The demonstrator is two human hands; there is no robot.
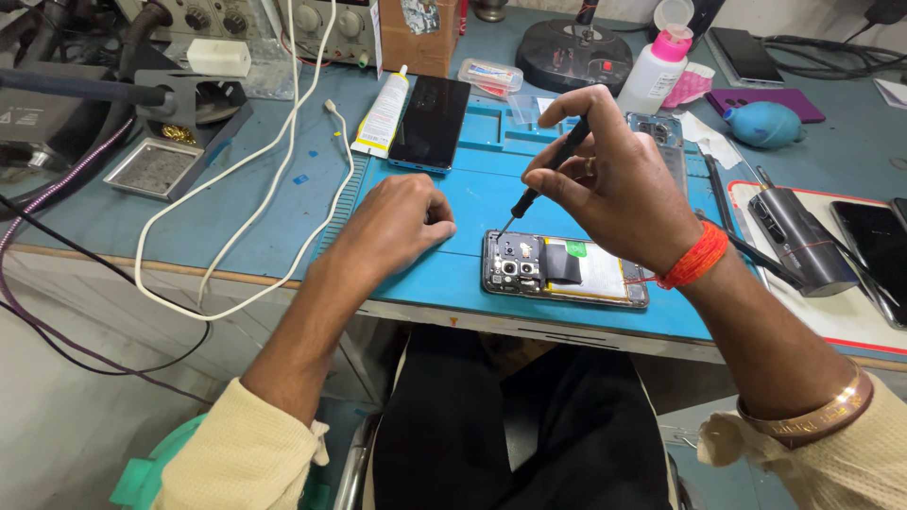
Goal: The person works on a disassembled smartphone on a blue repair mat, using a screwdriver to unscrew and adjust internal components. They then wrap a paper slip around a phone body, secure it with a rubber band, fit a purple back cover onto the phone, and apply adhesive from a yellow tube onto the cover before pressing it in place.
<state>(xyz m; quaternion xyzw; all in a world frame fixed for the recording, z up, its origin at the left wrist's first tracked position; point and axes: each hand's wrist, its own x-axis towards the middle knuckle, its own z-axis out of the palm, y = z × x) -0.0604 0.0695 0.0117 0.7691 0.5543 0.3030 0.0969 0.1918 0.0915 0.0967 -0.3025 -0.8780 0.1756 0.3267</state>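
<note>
An opened phone [565,270] lies face down on the blue work mat [472,194], its back cover off, showing camera modules and a pale battery. My right hand [614,179] grips a thin black screwdriver [548,175], whose tip touches the phone's upper left corner. My left hand [397,227] rests on the mat as a loose fist just left of the phone, with nothing visible in it. An orange thread is tied around my right wrist.
A black phone [432,123] and a white glue tube [383,113] lie at the mat's back left. A white cable [283,142] loops over the bench. A pink-capped bottle [657,71], a blue air blower [763,123], a grey cylindrical tool [798,241] stand right; soldering stand [179,123] left.
</note>
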